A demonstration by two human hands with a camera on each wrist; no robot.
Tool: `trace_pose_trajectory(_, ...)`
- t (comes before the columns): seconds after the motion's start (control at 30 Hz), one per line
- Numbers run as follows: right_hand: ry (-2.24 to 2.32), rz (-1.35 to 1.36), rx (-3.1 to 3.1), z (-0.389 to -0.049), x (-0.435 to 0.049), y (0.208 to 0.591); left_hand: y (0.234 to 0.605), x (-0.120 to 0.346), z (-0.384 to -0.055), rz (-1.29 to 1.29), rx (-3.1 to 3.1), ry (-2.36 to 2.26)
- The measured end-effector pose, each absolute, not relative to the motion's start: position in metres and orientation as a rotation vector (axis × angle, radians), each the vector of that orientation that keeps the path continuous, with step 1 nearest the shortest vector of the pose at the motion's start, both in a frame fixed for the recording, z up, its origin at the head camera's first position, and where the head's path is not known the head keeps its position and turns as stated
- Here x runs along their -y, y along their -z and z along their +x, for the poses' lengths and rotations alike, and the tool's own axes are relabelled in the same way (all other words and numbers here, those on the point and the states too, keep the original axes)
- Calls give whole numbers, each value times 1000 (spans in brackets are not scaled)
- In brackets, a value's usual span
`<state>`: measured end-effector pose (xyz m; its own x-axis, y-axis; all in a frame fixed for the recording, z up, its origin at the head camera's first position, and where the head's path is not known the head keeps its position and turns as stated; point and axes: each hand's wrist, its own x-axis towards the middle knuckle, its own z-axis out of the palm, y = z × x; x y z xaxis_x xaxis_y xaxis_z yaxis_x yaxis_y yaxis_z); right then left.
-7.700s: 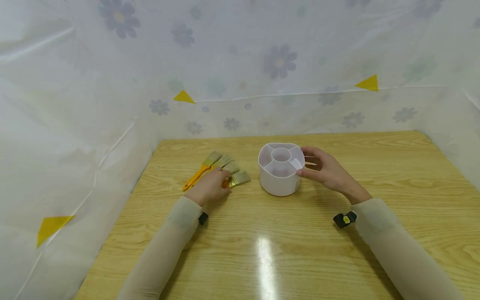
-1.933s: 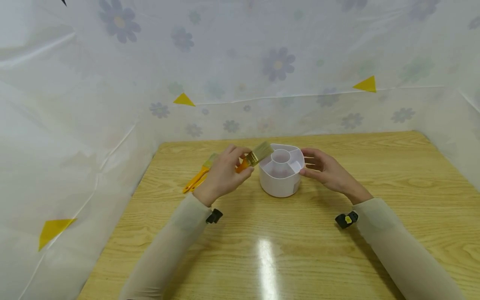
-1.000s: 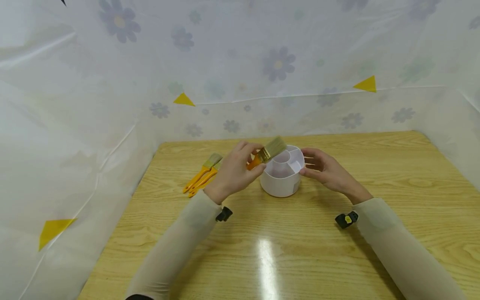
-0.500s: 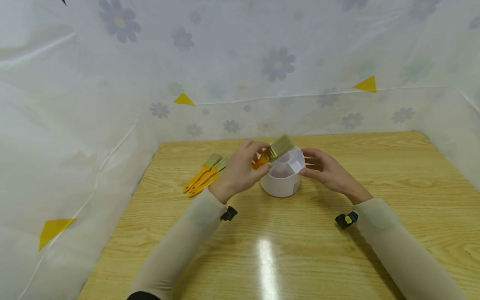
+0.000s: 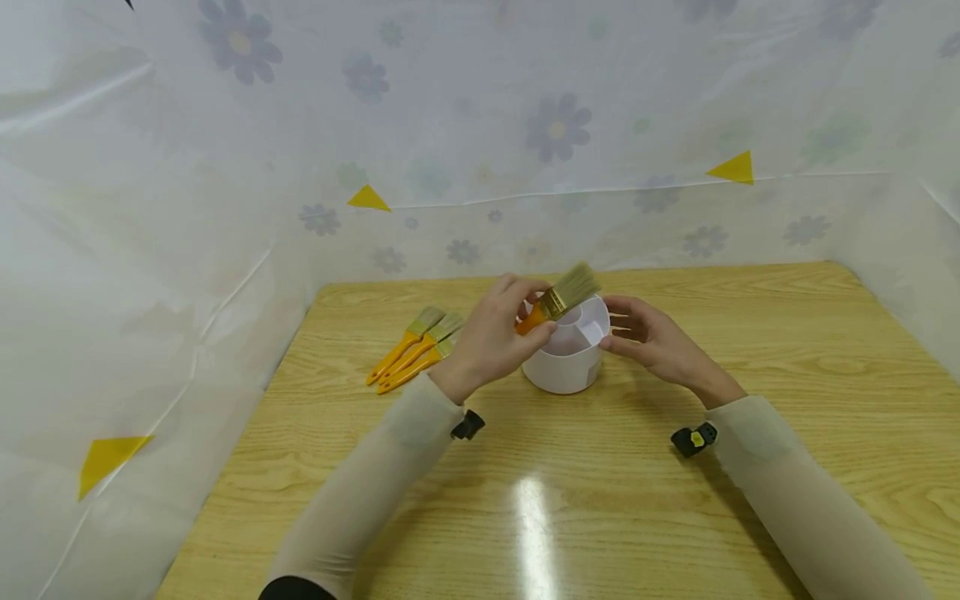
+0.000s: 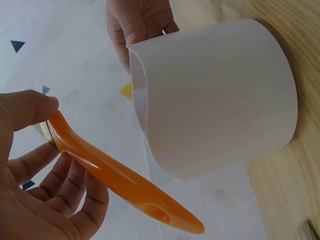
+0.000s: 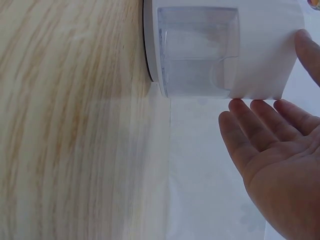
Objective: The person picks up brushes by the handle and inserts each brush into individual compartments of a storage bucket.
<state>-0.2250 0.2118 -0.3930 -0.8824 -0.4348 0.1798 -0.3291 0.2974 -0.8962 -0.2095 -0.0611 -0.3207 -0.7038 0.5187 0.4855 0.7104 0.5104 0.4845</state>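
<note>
My left hand [image 5: 498, 332] pinches a paintbrush with an orange handle [image 6: 120, 175], near its brass ferrule [image 5: 552, 304]. Its pale bristles [image 5: 576, 283] tilt up to the right over a white round organizer [image 5: 562, 372], whose top is divided around a central ring. In the left wrist view the handle slants down beside the organizer wall, apart from it. My right hand [image 5: 663, 343] rests its thumb and fairly straight fingertips against the organizer's right side. A clear window-like panel [image 7: 200, 52] shows on that side in the right wrist view.
Three more orange-handled paintbrushes [image 5: 412, 350] lie fanned on the wooden table [image 5: 615, 500], left of the organizer. Pale flowered sheeting [image 5: 450, 125] with yellow triangles [image 5: 731, 168] hangs behind and along the sides. Black wrist cameras [image 5: 693, 439] sit under both sleeves.
My left hand picked a paintbrush from the group on the left, lifted it and carried it right until its bristles came above the organizer. The right hand stays against the organizer.
</note>
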Motion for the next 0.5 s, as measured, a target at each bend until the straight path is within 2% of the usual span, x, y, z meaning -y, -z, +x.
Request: trace_pose_trajectory(0.5, 1667, -723, -2432, -225, -212, 393, 316, 49, -210, -1048, 2498, 1014)
